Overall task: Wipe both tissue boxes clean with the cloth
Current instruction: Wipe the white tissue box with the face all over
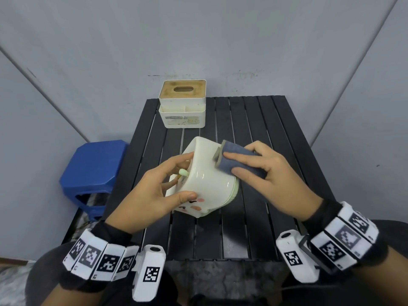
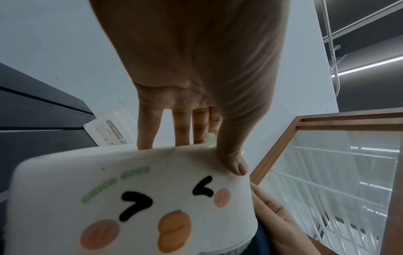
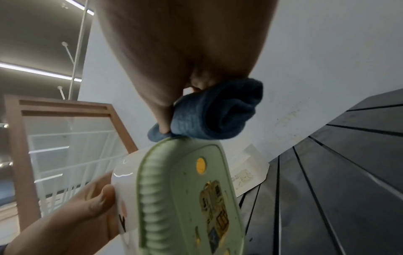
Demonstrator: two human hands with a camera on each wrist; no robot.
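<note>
A white tissue box with a cartoon face [image 1: 207, 180] [image 2: 152, 198] lies tipped on its side at the table's middle, its green base [image 3: 191, 198] turned to the right. My left hand [image 1: 163, 184] [image 2: 196, 120] grips its left end, thumb on the near side and fingers on the top face. My right hand [image 1: 262, 171] holds a folded blue cloth [image 1: 238, 161] [image 3: 213, 112] and presses it on the box's upturned side. A second white tissue box with a wooden lid [image 1: 182, 102] stands upright at the table's far edge.
The black slatted table [image 1: 265, 217] has bare slats right of and in front of the box. A blue plastic stool [image 1: 92, 173] stands left of the table. Grey walls close in behind and on both sides.
</note>
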